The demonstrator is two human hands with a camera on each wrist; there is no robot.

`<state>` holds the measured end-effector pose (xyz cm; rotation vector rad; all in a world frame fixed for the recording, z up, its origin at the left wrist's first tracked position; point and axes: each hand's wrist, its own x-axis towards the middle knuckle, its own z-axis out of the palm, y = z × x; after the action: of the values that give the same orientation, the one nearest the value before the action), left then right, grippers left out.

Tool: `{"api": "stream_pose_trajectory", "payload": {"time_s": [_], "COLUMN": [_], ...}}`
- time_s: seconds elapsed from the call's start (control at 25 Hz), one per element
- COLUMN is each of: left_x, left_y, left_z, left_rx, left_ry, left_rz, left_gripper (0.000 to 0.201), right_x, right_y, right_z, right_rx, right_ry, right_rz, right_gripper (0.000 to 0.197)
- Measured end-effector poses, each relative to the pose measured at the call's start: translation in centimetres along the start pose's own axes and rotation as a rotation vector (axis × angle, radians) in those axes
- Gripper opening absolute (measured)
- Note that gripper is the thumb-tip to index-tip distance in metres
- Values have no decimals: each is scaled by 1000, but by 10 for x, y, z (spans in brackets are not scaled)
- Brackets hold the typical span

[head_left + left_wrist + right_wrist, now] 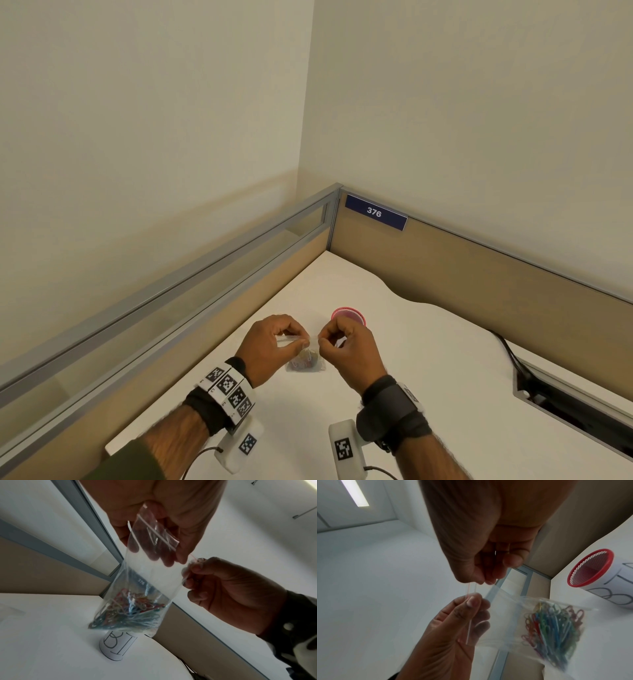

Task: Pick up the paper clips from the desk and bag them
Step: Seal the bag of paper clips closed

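Both hands hold the clear zip bag (145,577) up off the desk (428,377). The left hand (270,346) pinches the sealing strip at its left end, and the right hand (346,346) pinches the same strip at 3 o'clock from it. The paper clips (130,609) sit heaped in the bag's bottom corner, hanging just above the desk. The red-rimmed mesh cup (590,568) stands at 1 o'clock from the hands.

Whether the zip is fully closed is hard to tell; the strip looks pressed together only between the fingertips.

The likely risk is a half-closed seal: if either pinch slips off the thin strip, the weighted corner could swing, tip the mouth and spill clips.
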<state>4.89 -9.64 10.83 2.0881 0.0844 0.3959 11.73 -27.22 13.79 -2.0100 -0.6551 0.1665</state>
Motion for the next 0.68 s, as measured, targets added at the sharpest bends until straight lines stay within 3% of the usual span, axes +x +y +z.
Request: {"api": "stream_pose_trajectory", "payload": {"time_s": [0.56,0.68], "left_x": [3,4], "left_y": [1,-4], "left_z": [9,8], "left_rx": [114,196], "left_ry": [-29,-51], "left_rz": [146,186], "left_gripper": [6,26], "right_x": [-3,-4], "right_y": [1,1], "right_z": [2,3], "right_rx": [-30,-7], "right_ry": [-20,3], "right_rz": [13,17], "right_gripper": [4,8]}}
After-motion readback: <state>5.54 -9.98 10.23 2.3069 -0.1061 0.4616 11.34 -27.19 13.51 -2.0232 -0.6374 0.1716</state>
